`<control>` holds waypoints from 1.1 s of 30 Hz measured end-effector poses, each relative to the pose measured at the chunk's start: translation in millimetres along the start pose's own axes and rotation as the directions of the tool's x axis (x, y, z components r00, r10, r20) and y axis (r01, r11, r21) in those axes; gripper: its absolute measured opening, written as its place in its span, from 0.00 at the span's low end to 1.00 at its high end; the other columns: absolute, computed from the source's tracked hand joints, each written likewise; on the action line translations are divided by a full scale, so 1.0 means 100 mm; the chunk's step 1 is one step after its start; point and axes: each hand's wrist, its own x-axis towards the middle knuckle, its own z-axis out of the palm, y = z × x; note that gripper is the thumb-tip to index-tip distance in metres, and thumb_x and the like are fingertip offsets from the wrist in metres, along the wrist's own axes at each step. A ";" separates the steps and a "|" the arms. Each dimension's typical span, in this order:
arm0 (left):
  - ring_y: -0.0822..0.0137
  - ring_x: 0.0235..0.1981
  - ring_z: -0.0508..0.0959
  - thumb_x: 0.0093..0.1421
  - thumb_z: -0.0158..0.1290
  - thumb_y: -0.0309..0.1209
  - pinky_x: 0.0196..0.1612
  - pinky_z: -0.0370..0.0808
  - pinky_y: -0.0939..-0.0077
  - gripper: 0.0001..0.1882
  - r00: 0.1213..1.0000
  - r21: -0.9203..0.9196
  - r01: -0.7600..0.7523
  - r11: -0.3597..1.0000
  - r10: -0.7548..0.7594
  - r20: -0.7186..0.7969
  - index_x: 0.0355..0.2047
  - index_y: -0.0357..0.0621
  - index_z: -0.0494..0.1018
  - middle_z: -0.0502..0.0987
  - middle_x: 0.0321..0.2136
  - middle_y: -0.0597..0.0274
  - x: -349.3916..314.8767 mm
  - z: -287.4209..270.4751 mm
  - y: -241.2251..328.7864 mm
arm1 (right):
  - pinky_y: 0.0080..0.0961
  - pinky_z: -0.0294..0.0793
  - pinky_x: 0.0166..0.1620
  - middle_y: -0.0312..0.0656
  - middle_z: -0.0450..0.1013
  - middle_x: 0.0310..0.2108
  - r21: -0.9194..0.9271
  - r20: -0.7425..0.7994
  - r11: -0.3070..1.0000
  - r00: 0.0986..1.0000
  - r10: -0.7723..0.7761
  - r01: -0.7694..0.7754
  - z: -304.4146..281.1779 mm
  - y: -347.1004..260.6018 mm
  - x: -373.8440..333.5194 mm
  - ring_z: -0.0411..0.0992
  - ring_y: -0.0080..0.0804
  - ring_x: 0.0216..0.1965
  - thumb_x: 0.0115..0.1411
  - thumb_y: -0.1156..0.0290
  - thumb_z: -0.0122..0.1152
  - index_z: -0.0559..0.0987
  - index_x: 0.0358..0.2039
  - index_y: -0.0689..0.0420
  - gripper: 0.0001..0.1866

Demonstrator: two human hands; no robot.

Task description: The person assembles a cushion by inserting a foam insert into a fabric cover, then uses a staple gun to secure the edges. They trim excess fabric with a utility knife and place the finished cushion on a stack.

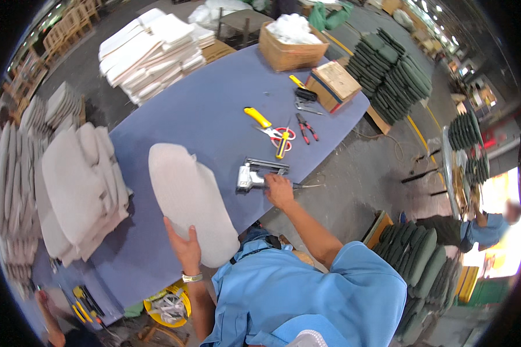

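Note:
A light grey upholstered seat pad (pixel 191 196) with rounded ends lies over the near part of the blue-covered table. My left hand (pixel 183 246) grips its near left edge, thumb on top and fingers partly hidden. Right of the pad, my right hand (pixel 279 191) is closed round the handle of a silver and black staple gun (pixel 250 176), which rests on the tabletop with its hose running off the right edge. Beyond the gun lie a yellow-handled screwdriver (pixel 282 144), red and white scissors (pixel 272 134), yellow-handled cutters (pixel 257 117) and red and black pliers (pixel 307 128).
Stacked grey pads (pixel 78 191) stand at the table's left. A small cardboard box (pixel 334 84) and an open carton (pixel 289 52) of white stuffing sit at the far end. Behind are white sheets (pixel 150 52); dark green pads (pixel 382 75) stand right. Another person's hand (pixel 49 315) shows lower left.

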 end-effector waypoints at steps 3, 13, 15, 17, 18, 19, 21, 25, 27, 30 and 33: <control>0.44 0.72 0.58 0.59 0.61 0.27 0.73 0.54 0.60 0.46 0.993 0.080 -0.063 0.995 0.055 0.102 0.73 0.33 0.50 0.57 0.71 0.36 0.35 0.05 0.25 | 0.44 0.66 0.59 0.40 0.75 0.52 -0.040 0.130 0.999 0.991 -0.022 0.028 0.08 0.06 0.13 0.73 0.41 0.57 0.52 0.62 0.73 0.76 0.56 0.48 0.30; 0.47 0.72 0.58 0.60 0.56 0.23 0.73 0.53 0.58 0.46 0.998 0.093 -0.038 0.995 0.034 0.047 0.75 0.41 0.45 0.52 0.74 0.42 0.92 0.49 0.52 | 0.40 0.65 0.53 0.37 0.73 0.42 0.137 0.019 0.982 0.991 -0.132 0.128 0.03 0.31 0.61 0.74 0.35 0.50 0.53 0.50 0.74 0.75 0.50 0.47 0.28; 0.47 0.72 0.58 0.60 0.55 0.22 0.73 0.55 0.57 0.47 1.000 0.041 -0.003 0.999 0.002 0.025 0.76 0.43 0.44 0.52 0.74 0.42 1.02 0.51 0.47 | 0.40 0.64 0.52 0.37 0.73 0.41 0.130 -0.003 0.986 0.995 -0.103 0.103 -0.02 0.38 0.83 0.74 0.36 0.50 0.54 0.49 0.73 0.74 0.50 0.47 0.28; 0.47 0.72 0.59 0.60 0.56 0.21 0.72 0.56 0.57 0.48 1.000 0.003 0.018 1.000 -0.018 -0.003 0.76 0.44 0.44 0.51 0.74 0.43 1.10 0.50 0.40 | 0.41 0.64 0.52 0.38 0.74 0.41 0.139 -0.014 0.988 0.997 -0.073 0.074 -0.05 0.41 1.06 0.75 0.37 0.49 0.54 0.49 0.72 0.74 0.49 0.48 0.28; 0.48 0.71 0.60 0.59 0.56 0.20 0.71 0.57 0.57 0.47 0.998 -0.017 0.028 0.999 -0.029 -0.047 0.75 0.44 0.46 0.54 0.73 0.42 1.11 0.54 0.50 | 0.42 0.64 0.51 0.38 0.75 0.42 0.148 -0.075 0.986 0.995 -0.066 0.077 -0.02 0.45 1.19 0.75 0.40 0.48 0.54 0.48 0.72 0.73 0.49 0.48 0.28; 0.49 0.70 0.61 0.58 0.57 0.20 0.71 0.58 0.57 0.46 0.995 -0.038 0.041 0.998 -0.044 -0.086 0.75 0.43 0.49 0.57 0.71 0.42 1.10 0.57 0.63 | 0.42 0.64 0.51 0.38 0.75 0.42 0.148 -0.072 0.988 0.997 -0.036 0.047 0.00 0.49 1.29 0.75 0.40 0.48 0.54 0.48 0.72 0.73 0.49 0.48 0.28; 0.47 0.70 0.61 0.57 0.61 0.26 0.72 0.56 0.56 0.46 0.994 -0.043 0.021 0.999 -0.025 -0.109 0.73 0.39 0.51 0.58 0.70 0.39 1.17 0.56 0.74 | 0.42 0.64 0.51 0.39 0.76 0.43 0.149 -0.072 0.989 0.997 0.001 0.009 0.02 0.53 1.54 0.75 0.41 0.49 0.54 0.49 0.72 0.73 0.49 0.49 0.28; 0.42 0.71 0.58 0.59 0.67 0.36 0.74 0.51 0.57 0.50 0.998 0.047 -0.048 0.998 0.049 -0.038 0.71 0.26 0.49 0.55 0.70 0.33 1.36 0.45 0.82 | 0.43 0.65 0.51 0.41 0.76 0.43 0.226 -0.104 0.972 0.991 0.088 -0.062 0.00 0.49 1.78 0.75 0.42 0.49 0.55 0.51 0.72 0.73 0.49 0.49 0.27; 0.44 0.70 0.59 0.60 0.66 0.32 0.74 0.52 0.58 0.48 1.000 0.018 -0.009 1.000 0.010 -0.018 0.71 0.25 0.50 0.57 0.70 0.33 1.42 0.47 0.93 | 0.43 0.65 0.51 0.41 0.76 0.43 0.266 -0.114 0.960 0.986 0.124 -0.090 0.03 0.49 1.74 0.75 0.42 0.49 0.56 0.52 0.72 0.73 0.49 0.49 0.26; 0.47 0.68 0.64 0.60 0.64 0.28 0.72 0.56 0.59 0.44 0.994 -0.123 0.105 0.987 -0.105 0.008 0.70 0.26 0.53 0.60 0.69 0.35 1.52 0.49 0.96 | 0.43 0.65 0.51 0.41 0.77 0.44 0.261 -0.113 0.961 0.986 0.120 -0.088 0.05 0.52 1.73 0.75 0.42 0.49 0.56 0.52 0.72 0.74 0.49 0.49 0.26; 0.49 0.64 0.68 0.60 0.64 0.25 0.69 0.61 0.60 0.41 0.988 -0.193 0.151 0.970 -0.143 0.054 0.69 0.25 0.56 0.64 0.66 0.36 1.62 0.43 0.83 | 0.43 0.66 0.51 0.42 0.77 0.44 0.307 -0.082 0.947 0.989 0.121 -0.091 0.01 0.54 1.75 0.75 0.43 0.49 0.56 0.52 0.72 0.75 0.49 0.51 0.25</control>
